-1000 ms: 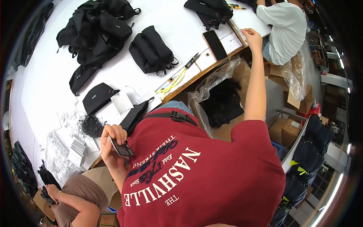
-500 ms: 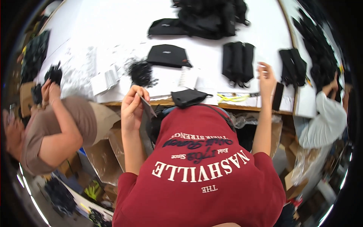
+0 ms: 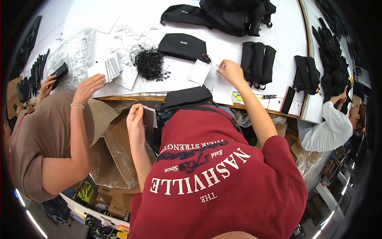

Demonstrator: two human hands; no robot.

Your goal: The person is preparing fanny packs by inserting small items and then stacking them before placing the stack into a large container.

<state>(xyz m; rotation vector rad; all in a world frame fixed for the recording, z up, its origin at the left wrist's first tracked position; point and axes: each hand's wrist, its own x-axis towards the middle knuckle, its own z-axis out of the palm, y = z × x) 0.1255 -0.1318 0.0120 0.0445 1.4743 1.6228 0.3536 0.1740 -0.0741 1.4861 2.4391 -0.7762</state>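
Near the table's front edge, my left hand (image 3: 136,118) pinches a folded paper tag (image 3: 149,118), grey on one face and white on the other. Over the table, my right hand (image 3: 230,72) has its thumb and fingers drawn together; what lies between them is too small to make out. Just left of those fingertips is a white printed tag (image 3: 199,72), beside the lower right corner of a black zip pouch (image 3: 182,47). Another black pouch (image 3: 187,97) rests at the table edge against my body. A white printed sheet (image 3: 223,94) lies to its right.
A tangled heap of black tag strings (image 3: 146,63) sits left of the pouch. White folded tags (image 3: 111,67) lie near a co-worker's hand (image 3: 90,88). Rolled black pouches (image 3: 258,63), a phone (image 3: 287,99) and a pile of black bags (image 3: 234,16) occupy the right and back.
My right hand has moved left from beside the rolled pouches to near the white tag, its fingers closing. My left hand has lowered slightly, still holding its tag. The co-worker's hand has come over the tags.
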